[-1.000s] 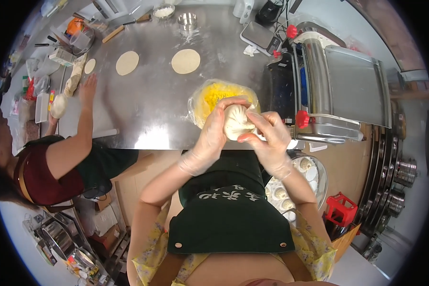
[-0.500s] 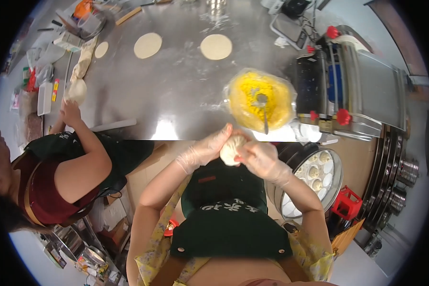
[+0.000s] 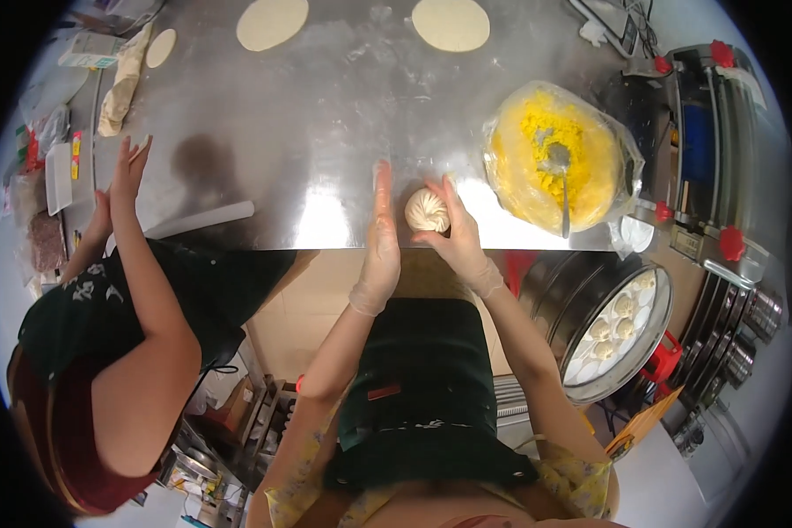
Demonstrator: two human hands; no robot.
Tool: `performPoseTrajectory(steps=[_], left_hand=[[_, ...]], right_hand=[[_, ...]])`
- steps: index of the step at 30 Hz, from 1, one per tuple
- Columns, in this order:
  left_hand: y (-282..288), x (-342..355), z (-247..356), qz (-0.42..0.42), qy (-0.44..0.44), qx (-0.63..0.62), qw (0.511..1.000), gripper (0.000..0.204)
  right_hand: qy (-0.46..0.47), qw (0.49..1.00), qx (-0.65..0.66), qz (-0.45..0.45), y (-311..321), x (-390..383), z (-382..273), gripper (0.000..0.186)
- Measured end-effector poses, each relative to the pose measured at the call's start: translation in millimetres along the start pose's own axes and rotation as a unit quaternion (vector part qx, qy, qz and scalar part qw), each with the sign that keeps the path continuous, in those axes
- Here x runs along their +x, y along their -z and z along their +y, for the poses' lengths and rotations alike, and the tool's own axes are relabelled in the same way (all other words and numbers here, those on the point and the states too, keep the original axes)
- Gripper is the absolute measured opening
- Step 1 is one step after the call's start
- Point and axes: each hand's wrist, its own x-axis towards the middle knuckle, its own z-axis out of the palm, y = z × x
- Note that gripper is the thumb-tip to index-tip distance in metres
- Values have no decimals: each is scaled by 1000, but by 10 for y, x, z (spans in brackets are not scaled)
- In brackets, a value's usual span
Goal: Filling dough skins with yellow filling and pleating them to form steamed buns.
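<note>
A pleated white bun point(image 3: 427, 211) is at the steel table's front edge. My gloved right hand point(image 3: 456, 231) is curved round its right side, thumb below and fingers above it. My gloved left hand point(image 3: 381, 231) stands on edge just left of the bun, fingers stretched out, with a small gap between. To the right lies a plastic-lined bowl of crumbly yellow filling point(image 3: 559, 141) with a metal spoon point(image 3: 565, 207) in it.
Two dough rounds point(image 3: 273, 19) point(image 3: 451, 21), a smaller round point(image 3: 161, 48) and a dough strip point(image 3: 119, 84) lie on the table point(image 3: 299, 123). A roller machine point(image 3: 708, 150) is at right, a steamer of buns point(image 3: 623, 324) below it. A co-worker point(image 3: 141, 352) stands at left.
The bun has gone from between my hands in front of my apron up to the table's edge. My left hand has let go and straightened. The co-worker's hands have come off the dough.
</note>
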Motion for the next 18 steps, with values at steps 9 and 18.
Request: performPoseTrajectory(steps=[9, 18], left_hand=[[-156, 63, -403, 64, -112, 131, 983, 96], [28, 240, -504, 132, -206, 176, 954, 107]], right_hand=[[-51, 975, 175, 128, -282, -5, -203, 96], [-89, 962, 206, 158, -337, 24, -317, 104]])
